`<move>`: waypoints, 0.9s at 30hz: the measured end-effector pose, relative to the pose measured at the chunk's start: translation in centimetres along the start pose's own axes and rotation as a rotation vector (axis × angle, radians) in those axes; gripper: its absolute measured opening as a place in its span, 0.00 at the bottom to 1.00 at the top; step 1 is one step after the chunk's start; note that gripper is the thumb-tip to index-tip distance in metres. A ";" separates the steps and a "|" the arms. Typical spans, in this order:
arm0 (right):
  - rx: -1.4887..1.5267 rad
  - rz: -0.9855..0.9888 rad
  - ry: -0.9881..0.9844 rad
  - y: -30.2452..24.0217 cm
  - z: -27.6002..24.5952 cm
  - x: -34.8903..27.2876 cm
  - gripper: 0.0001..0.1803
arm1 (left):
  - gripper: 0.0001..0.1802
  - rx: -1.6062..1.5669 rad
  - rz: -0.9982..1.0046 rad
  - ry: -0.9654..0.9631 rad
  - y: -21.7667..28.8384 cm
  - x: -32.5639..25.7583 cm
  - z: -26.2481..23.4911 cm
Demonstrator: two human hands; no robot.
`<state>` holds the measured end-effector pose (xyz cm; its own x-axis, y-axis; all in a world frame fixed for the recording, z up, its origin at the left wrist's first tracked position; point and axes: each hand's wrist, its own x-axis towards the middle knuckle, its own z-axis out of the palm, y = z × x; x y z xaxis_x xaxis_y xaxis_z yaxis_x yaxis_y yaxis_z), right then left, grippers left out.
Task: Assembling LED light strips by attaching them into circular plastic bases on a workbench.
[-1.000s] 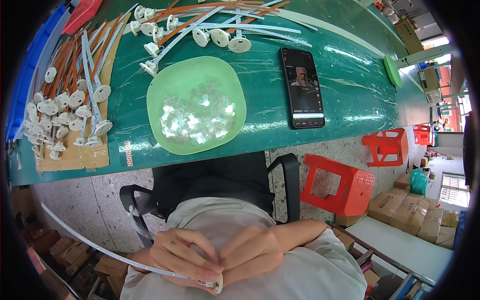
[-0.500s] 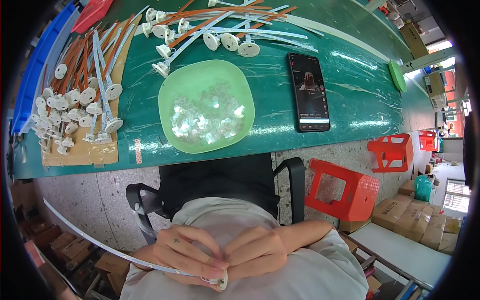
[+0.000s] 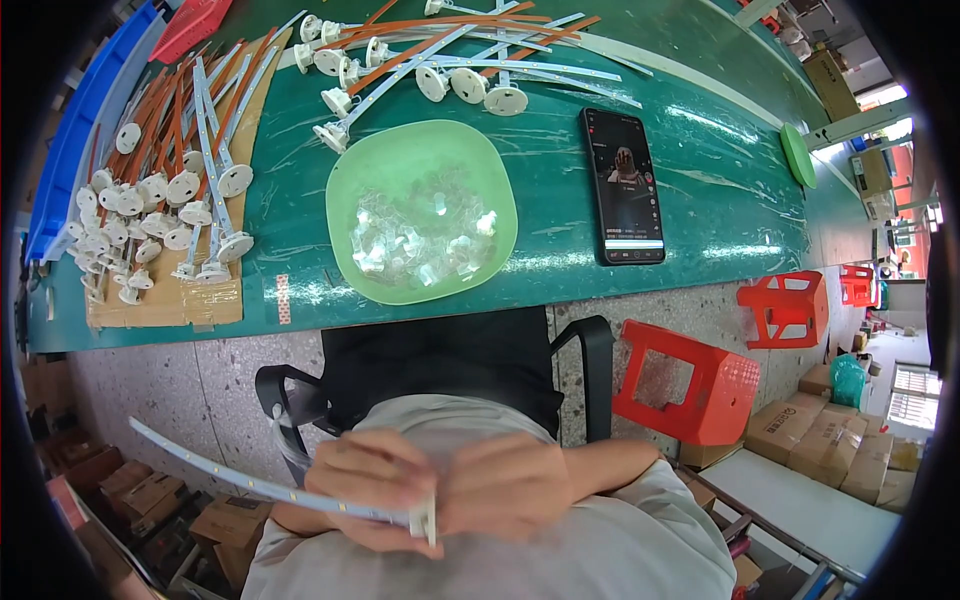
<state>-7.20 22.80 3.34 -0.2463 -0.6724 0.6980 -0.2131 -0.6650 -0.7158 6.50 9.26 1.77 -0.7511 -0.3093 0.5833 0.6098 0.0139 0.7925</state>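
Observation:
My left hand (image 3: 365, 485) is closed around the end of an LED strip (image 3: 235, 480), close to its round white end cap (image 3: 424, 518). The strip runs out to the left past my forearm, slightly curved. My right hand (image 3: 505, 488), smeared by motion, is curled up against the left hand beside the cap. Its fingertips are hidden, so anything small between them does not show. Both hands are in front of my body, nearer than the table edge. On the table, a light green bowl (image 3: 425, 138) holds many small clear plastic pieces (image 3: 420, 238).
Many strips with white end caps (image 3: 150, 190) lie on cardboard (image 3: 215, 312) at the left; several more (image 3: 450, 75) lie behind the bowl. A phone (image 3: 625, 190) rests right of it on the green table (image 3: 560, 285). Red stools (image 3: 690, 385) and a black chair (image 3: 440, 360) stand below.
The held strip's far end has swung right and slightly down. Its cap has turned and moved up and left with my left hand. My right hand has shifted slightly and blurred.

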 end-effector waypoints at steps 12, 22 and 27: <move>0.189 0.565 0.303 1.1 0.0 1.0 0.07 | 0.30 -0.092 -0.371 0.425 -1.7 -0.1 0.8; 0.169 0.583 0.229 1.1 -0.3 1.1 0.06 | 0.28 -0.120 -0.320 0.397 -1.8 -0.1 0.8; -0.096 0.304 0.141 2.3 -0.6 1.8 0.07 | 0.26 0.161 -0.156 0.290 -1.8 0.4 0.1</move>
<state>-8.67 20.28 2.93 -0.4385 -0.7792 0.4479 -0.1963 -0.4033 -0.8937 5.06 9.19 0.64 -0.7148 -0.5758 0.3969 0.4285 0.0880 0.8993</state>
